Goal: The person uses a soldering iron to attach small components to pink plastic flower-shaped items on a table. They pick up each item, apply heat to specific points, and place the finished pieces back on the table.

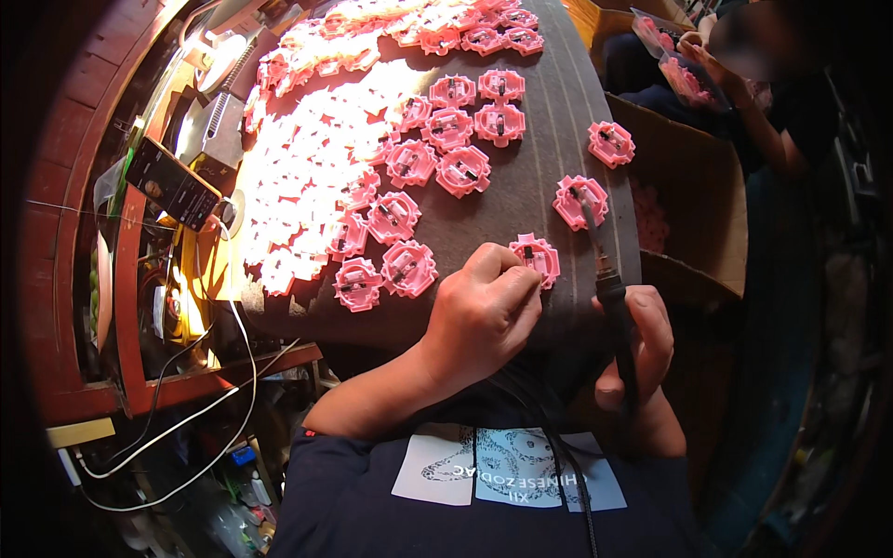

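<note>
My left hand (484, 312) rests on the grey board (549, 121), its fingertips pinching a pink plastic part (538, 257) with a small dark component in it. My right hand (642, 349) grips a black soldering iron (609, 279) by its handle. The iron's thin tip reaches up and touches another pink part (580, 201) near the board's right edge. A third pink part (611, 143) lies alone farther up on the right.
Several more pink parts (437, 158) lie in rows across the board's left and far side, in bright sunlight. A phone (172, 184) and cables sit at the left. Another person (744, 93) sits at the far right by a cardboard box (693, 200), handling pink parts.
</note>
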Tool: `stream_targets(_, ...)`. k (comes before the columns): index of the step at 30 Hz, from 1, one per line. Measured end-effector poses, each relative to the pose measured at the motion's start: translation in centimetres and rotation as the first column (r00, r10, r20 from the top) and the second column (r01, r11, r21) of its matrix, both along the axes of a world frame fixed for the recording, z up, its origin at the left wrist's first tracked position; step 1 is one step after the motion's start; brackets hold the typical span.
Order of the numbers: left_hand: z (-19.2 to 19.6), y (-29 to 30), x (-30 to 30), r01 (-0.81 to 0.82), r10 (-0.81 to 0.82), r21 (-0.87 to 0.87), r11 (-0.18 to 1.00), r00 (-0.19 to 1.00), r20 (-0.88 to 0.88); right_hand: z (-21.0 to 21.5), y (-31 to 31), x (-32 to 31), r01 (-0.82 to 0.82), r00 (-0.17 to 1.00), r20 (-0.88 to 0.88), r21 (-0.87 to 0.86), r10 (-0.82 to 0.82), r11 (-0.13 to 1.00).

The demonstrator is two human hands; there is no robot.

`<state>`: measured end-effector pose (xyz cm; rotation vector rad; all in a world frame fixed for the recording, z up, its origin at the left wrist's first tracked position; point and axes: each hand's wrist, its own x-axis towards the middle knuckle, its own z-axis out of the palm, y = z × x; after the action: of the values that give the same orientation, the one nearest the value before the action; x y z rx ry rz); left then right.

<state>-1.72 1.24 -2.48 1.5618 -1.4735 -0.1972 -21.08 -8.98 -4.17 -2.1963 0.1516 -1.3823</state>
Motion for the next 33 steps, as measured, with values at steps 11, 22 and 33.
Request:
stream_targets(11, 0.0, 0.1, -0.2, -0.039, 0.039, 0.026, 0.999, 0.999, -0.023, 2.1, 0.9, -2.1, -0.042, 0.996, -0.084, 0.009, 0.043, 0.999)
stream_targets(22, 0.0, 0.0, -0.4, -0.041, 0.041, 0.017, 0.999, 0.999, 0.015, 2.1, 1.0, -1.7, -0.05, 0.992, -0.114, -0.014, 0.048, 0.999)
stream_targets(33, 0.2, 0.0, -0.3, -0.036, 0.036, 0.016, 0.999, 0.999, 0.017, 2.1, 1.1, -1.6, -0.032, 0.992, -0.121, -0.034, 0.028, 0.999)
